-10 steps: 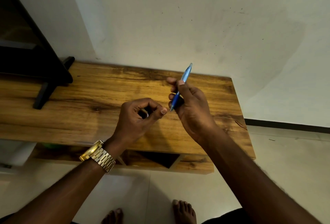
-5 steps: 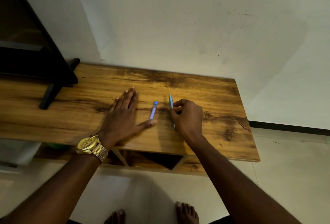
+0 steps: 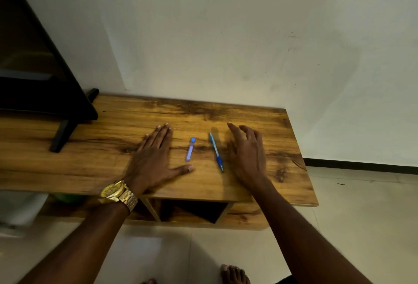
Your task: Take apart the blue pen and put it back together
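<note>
Blue pen (image 3: 216,151) lies in two parts on the wooden worktop (image 3: 287,148), between the hands: slim body with dark grip sleeve, and the pale barrel piece (image 3: 190,149) just left of it. Left hand (image 3: 152,159) flat, right hand (image 3: 247,153) spread; both empty.

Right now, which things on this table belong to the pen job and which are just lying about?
Job: blue pen body; detached pale blue pen piece; left hand and right hand, both empty.

Lying about: black stand; gold wristwatch; wooden table.
</note>
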Tool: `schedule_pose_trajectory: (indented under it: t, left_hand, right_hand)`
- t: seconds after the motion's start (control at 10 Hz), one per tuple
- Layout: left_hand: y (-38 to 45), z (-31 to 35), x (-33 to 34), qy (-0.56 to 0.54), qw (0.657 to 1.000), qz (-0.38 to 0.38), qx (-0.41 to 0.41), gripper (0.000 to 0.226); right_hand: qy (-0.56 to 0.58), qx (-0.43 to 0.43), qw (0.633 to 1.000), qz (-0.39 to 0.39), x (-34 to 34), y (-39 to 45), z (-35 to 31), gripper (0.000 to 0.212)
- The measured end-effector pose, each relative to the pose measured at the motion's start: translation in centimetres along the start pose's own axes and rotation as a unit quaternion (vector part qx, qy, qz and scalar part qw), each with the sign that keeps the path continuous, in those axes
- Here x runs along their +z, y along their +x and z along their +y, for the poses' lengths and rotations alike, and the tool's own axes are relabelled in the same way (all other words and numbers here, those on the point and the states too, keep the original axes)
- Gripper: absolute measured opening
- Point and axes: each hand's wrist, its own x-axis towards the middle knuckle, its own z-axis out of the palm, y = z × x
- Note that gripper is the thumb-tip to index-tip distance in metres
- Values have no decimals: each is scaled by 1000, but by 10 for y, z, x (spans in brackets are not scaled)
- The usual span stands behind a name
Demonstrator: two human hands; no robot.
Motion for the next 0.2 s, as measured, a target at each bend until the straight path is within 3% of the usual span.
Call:
schedule_pose_trajectory:
  t: [0.2]
  left_hand:
    - [5, 0, -1, 10, 1000, 5, -4, 150]
  right_hand:
    - [-53, -13, 993, -105, 4, -10, 29, 64]
